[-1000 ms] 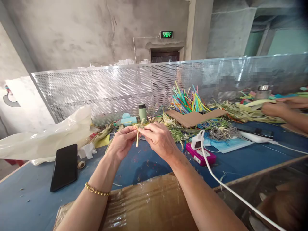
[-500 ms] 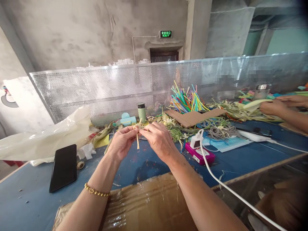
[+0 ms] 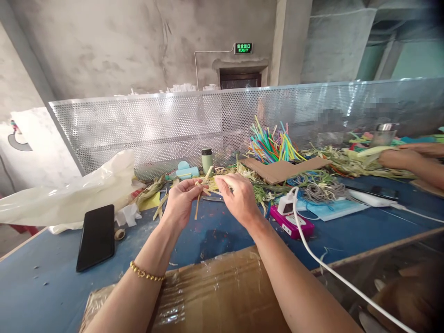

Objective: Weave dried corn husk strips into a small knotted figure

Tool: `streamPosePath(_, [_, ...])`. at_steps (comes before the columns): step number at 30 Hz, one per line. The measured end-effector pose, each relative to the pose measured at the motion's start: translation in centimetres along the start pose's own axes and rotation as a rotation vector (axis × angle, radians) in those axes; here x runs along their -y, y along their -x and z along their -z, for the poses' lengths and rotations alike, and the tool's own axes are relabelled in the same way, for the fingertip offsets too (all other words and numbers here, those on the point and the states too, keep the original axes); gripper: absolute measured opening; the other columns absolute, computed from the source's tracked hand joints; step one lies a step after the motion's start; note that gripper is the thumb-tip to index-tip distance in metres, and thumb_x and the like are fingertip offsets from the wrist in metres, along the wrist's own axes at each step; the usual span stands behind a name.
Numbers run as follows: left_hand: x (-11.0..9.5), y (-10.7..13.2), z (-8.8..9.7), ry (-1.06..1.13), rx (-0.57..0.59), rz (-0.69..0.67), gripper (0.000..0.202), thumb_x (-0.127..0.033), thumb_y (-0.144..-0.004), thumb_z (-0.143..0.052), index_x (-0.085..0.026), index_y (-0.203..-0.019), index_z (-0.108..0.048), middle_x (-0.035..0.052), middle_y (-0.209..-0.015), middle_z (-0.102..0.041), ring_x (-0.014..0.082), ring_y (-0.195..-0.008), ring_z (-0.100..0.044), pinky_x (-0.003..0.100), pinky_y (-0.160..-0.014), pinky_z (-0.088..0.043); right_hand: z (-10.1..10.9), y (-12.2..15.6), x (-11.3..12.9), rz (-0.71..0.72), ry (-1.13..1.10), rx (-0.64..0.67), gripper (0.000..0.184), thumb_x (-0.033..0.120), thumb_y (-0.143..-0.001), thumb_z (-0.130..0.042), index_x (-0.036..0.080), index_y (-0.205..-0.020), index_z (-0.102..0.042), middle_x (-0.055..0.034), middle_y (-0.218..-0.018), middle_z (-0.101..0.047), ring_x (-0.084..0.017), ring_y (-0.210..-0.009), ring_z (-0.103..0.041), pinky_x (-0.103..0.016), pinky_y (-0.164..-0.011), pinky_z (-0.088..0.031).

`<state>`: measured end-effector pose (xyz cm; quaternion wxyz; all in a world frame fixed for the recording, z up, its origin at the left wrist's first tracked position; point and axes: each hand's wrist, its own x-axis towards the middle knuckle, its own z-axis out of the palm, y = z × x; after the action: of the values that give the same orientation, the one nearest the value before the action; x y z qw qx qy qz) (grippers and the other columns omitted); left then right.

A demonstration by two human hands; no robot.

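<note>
My left hand pinches a small knot of pale yellow plant-fibre strips between thumb and fingertips. One strip hangs down below the fingers, and others stick up and out to the right. A short gap away, my right hand has its fingers curled and thumb drawn in, near the strips' right ends. What its fingertips hold, if anything, is hidden. Both hands are raised above the blue table. A thin metal-looking tool lies on the table behind and between them.
A cardboard box is in front of me. Left lie a black phone and plastic sheeting. Behind are a green bottle, coloured pipe cleaners and cardboard. Right are a purple power strip and a co-worker's hands.
My right hand has moved right, away from my left hand, so the crossing strips now show between them. My left hand keeps its pinch. The view has shifted slightly.
</note>
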<state>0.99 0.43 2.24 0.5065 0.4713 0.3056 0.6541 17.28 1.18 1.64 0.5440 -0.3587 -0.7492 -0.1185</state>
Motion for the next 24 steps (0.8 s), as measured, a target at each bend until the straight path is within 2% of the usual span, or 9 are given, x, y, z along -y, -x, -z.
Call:
streamPosePath(2, [0.2,0.2,-0.3,-0.083,-0.002,-0.041,0.028,-0.018,-0.063,-0.083,-0.011,-0.088,-0.072,0.0053,-0.075,-0.075,0.0142,-0.067,-0.066,0.027,-0.071,-0.049,-0.2,-0.1,-0.6,-0.111,-0.094,0.079,0.029,0.029,-0.099,-0.054,0.015,-0.091,-0.078,-0.0104,-0.087,-0.078,-0.021,-0.078,-0.067,-0.034,-0.076,-0.046])
streamPosePath(5, [0.5,0.5,-0.7,-0.198,-0.009,-0.133,0.027,-0.019,-0.065,-0.081,-0.012,-0.090,-0.073,0.0023,-0.072,-0.073,0.0131,-0.066,-0.065,0.025,-0.069,-0.048,-0.7,0.0,-1.0,-0.273,-0.299,0.207,0.021,0.029,-0.091,-0.063,0.016,-0.087,-0.079,-0.0090,-0.085,-0.079,-0.021,-0.076,-0.070,-0.031,-0.071,-0.048])
streamPosePath(10, [0.6,0.8,-1.0,-0.253,0.045,-0.212,0.031,-0.020,-0.069,-0.080,-0.015,-0.098,-0.074,0.0028,-0.079,-0.076,0.0154,-0.075,-0.068,0.027,-0.075,-0.052,-1.4,0.2,-1.2,-0.489,-0.536,0.221,0.021,0.035,-0.080,-0.071,0.014,-0.078,-0.077,-0.0063,-0.072,-0.075,-0.018,-0.067,-0.066,-0.028,-0.061,-0.046])
streamPosePath(15, [0.7,0.6,-0.8,-0.272,0.063,-0.219,0.037,-0.020,-0.070,-0.080,-0.016,-0.106,-0.074,0.0054,-0.088,-0.079,0.0183,-0.086,-0.072,0.028,-0.082,-0.053,-1.3,0.1,-1.1,-0.524,-0.668,0.221,0.020,0.035,-0.074,-0.074,0.015,-0.075,-0.076,-0.0035,-0.070,-0.073,-0.016,-0.065,-0.062,-0.027,-0.061,-0.044])
streamPosePath(20, [0.5,0.7,-0.5,-0.303,0.083,-0.149,0.042,-0.021,-0.070,-0.080,-0.015,-0.111,-0.074,0.0021,-0.077,-0.076,0.0155,-0.073,-0.067,0.027,-0.073,-0.050,-0.8,-0.1,-0.7,-0.587,-0.751,0.230,0.016,0.031,-0.069,-0.074,0.015,-0.070,-0.074,-0.0035,-0.070,-0.072,-0.016,-0.066,-0.062,-0.028,-0.065,-0.047])
streamPosePath(22, [0.2,0.7,-0.4,-0.324,0.088,-0.106,0.035,-0.024,-0.070,-0.080,-0.015,-0.103,-0.077,0.0029,-0.075,-0.075,0.0157,-0.071,-0.065,0.027,-0.071,-0.049,-0.5,-0.1,-0.7,-0.602,-0.763,0.247,0.016,0.031,-0.070,-0.073,0.015,-0.070,-0.074,-0.0025,-0.068,-0.070,-0.014,-0.064,-0.060,-0.027,-0.064,-0.047])
streamPosePath(24, [-0.2,0.8,-0.2,-0.368,0.105,-0.064,0.022,-0.028,-0.070,-0.081,-0.014,-0.087,-0.079,0.0046,-0.075,-0.075,0.0163,-0.070,-0.063,0.027,-0.069,-0.047,-0.2,-0.1,-0.7,-0.577,-0.736,0.262,0.015,0.030,-0.070,-0.073,0.015,-0.071,-0.074,-0.0011,-0.067,-0.068,-0.013,-0.062,-0.058,-0.026,-0.061,-0.045])
